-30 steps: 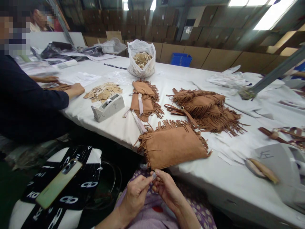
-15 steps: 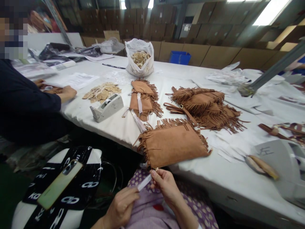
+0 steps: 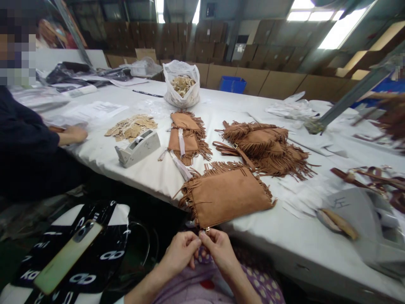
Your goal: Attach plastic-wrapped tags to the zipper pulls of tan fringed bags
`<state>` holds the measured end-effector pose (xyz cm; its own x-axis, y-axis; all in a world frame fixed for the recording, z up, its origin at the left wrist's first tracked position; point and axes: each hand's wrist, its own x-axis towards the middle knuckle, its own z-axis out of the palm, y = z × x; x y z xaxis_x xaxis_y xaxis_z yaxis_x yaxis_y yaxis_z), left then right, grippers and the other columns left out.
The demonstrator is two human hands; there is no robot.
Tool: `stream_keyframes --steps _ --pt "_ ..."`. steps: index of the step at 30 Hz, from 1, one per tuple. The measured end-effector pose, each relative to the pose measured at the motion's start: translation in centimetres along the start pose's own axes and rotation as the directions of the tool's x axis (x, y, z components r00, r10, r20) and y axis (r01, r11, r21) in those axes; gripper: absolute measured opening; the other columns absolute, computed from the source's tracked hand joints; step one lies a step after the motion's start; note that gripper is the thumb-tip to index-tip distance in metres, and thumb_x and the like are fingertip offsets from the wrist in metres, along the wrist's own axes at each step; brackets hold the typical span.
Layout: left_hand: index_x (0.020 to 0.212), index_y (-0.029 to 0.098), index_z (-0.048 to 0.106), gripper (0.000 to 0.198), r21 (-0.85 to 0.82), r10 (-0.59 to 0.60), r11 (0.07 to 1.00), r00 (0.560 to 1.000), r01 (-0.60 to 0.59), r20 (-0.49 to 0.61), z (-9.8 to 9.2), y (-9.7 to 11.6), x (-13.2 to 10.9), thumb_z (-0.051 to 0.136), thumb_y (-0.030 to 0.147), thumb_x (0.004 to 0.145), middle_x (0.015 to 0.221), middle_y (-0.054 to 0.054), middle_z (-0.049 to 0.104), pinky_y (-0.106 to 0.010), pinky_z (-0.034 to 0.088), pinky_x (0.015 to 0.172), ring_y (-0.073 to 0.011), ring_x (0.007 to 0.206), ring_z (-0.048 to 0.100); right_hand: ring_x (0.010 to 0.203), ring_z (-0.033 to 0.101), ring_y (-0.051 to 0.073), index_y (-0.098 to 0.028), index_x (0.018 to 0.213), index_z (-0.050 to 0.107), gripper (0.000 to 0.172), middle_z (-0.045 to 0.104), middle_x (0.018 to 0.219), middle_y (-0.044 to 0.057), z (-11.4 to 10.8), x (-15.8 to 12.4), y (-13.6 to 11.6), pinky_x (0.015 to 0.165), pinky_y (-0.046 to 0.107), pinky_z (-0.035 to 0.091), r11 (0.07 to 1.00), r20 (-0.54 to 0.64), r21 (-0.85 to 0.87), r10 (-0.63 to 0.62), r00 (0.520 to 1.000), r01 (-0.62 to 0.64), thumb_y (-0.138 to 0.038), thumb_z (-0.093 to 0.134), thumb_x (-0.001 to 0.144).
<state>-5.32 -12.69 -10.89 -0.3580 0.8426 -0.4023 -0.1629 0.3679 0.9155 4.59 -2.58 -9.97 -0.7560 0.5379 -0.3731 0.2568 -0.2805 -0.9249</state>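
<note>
A tan fringed suede bag (image 3: 232, 196) lies flat at the table's front edge, its zipper corner towards me. Just below that corner, my left hand (image 3: 180, 250) and my right hand (image 3: 220, 250) meet, fingertips pinched together. Between the tips shows a bit of a white strip (image 3: 202, 233), mostly hidden by the fingers. A gold zipper pull (image 3: 207, 229) sits right at my right fingertips. Beyond the bag lie small tan fringed pouches (image 3: 183, 139) with white-wrapped pulls.
Fringed brown bags (image 3: 259, 145) are heaped at right. A grey tape dispenser (image 3: 139, 147) stands beside a pile of tan tags (image 3: 133, 126). Behind is a white plastic bag (image 3: 182, 84) of tags. A phone (image 3: 69, 255) lies on a stool at left; a co-worker's arm (image 3: 31, 139) reaches the table.
My left hand has moved up and right to meet my right hand, and the white strip is now mostly covered by fingers. The view has shifted slightly. The co-worker's hand moved left.
</note>
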Motion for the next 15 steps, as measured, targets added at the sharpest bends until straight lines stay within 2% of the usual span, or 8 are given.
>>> stream_keyframes --steps 3,7,9,11,13,14,15 --pt "0.069 0.013 0.058 0.044 -0.069 -0.023 0.997 0.999 0.019 -0.046 -0.1 -1.1 0.0 0.056 0.056 0.078 0.057 0.000 0.060 -0.018 0.026 0.039 -0.0054 0.036 0.044 0.039 0.042 0.009 -0.016 0.059 0.055 0.043 0.052 0.046 -0.002 -0.4 0.5 0.5 0.041 0.022 0.031 0.999 -0.019 -0.032 -0.005 1.000 0.004 -0.056 0.066 0.070" --pt "0.079 0.013 0.060 0.047 -0.267 -0.096 0.960 0.995 0.090 -0.008 0.5 -1.1 -0.5 0.064 0.059 0.071 0.056 0.002 0.056 -0.018 0.023 0.041 -0.0041 0.037 0.037 0.046 0.037 0.008 -0.015 0.055 0.054 0.038 0.046 0.048 -0.004 -0.1 0.4 1.0 0.044 0.021 0.027 0.995 -0.124 -0.081 -0.063 0.990 0.053 -0.049 0.067 0.069" --pt "0.068 0.014 0.058 0.050 -0.302 -0.133 0.946 0.991 0.119 -0.025 1.0 -1.1 -0.9 0.066 0.063 0.065 0.050 0.005 0.050 -0.019 0.022 0.040 -0.0040 0.036 0.031 0.049 0.036 0.009 -0.015 0.053 0.054 0.034 0.045 0.049 -0.004 0.4 -0.1 1.2 0.046 0.021 0.026 0.989 -0.147 -0.127 -0.096 0.985 0.077 -0.042 0.066 0.070" --pt "0.059 0.016 0.054 0.054 -0.250 -0.168 0.959 0.980 0.136 -0.110 1.3 -1.3 -1.1 0.066 0.069 0.059 0.044 0.007 0.041 -0.020 0.021 0.039 -0.0053 0.036 0.027 0.050 0.037 0.009 -0.016 0.052 0.056 0.029 0.044 0.049 -0.004 0.3 -0.4 1.3 0.046 0.021 0.026 0.974 -0.155 -0.207 -0.129 0.979 0.096 -0.036 0.064 0.071" --pt "0.057 0.016 0.058 0.054 -0.143 -0.115 0.986 0.979 0.091 -0.168 1.2 -1.5 -1.0 0.068 0.069 0.056 0.046 0.005 0.045 -0.021 0.028 0.042 -0.0088 0.041 0.036 0.052 0.042 0.010 -0.016 0.057 0.062 0.025 0.050 0.052 -0.003 -1.5 -0.9 0.9 0.049 0.022 0.030 0.948 -0.213 -0.293 -0.192 0.958 0.125 -0.034 0.062 0.074" --pt "0.058 0.017 0.062 0.053 -0.102 -0.098 0.992 0.977 0.080 -0.187 1.0 -1.4 -0.9 0.068 0.069 0.054 0.047 0.004 0.046 -0.022 0.031 0.043 -0.0107 0.044 0.040 0.054 0.045 0.012 -0.017 0.062 0.065 0.024 0.054 0.055 -0.002 -3.4 -1.3 0.4 0.051 0.022 0.033 0.935 -0.284 -0.328 -0.233 0.930 0.134 -0.036 0.060 0.076" --pt "0.059 0.017 0.065 0.053 -0.070 -0.100 0.994 0.980 0.089 -0.175 0.9 -1.3 -0.8 0.070 0.070 0.051 0.046 0.004 0.048 -0.023 0.035 0.045 -0.0125 0.045 0.042 0.057 0.049 0.013 -0.017 0.068 0.067 0.026 0.059 0.059 -0.001 -5.9 -2.1 -0.3 0.053 0.023 0.036 0.924 -0.384 -0.357 -0.278 0.881 0.136 -0.039 0.058 0.078"
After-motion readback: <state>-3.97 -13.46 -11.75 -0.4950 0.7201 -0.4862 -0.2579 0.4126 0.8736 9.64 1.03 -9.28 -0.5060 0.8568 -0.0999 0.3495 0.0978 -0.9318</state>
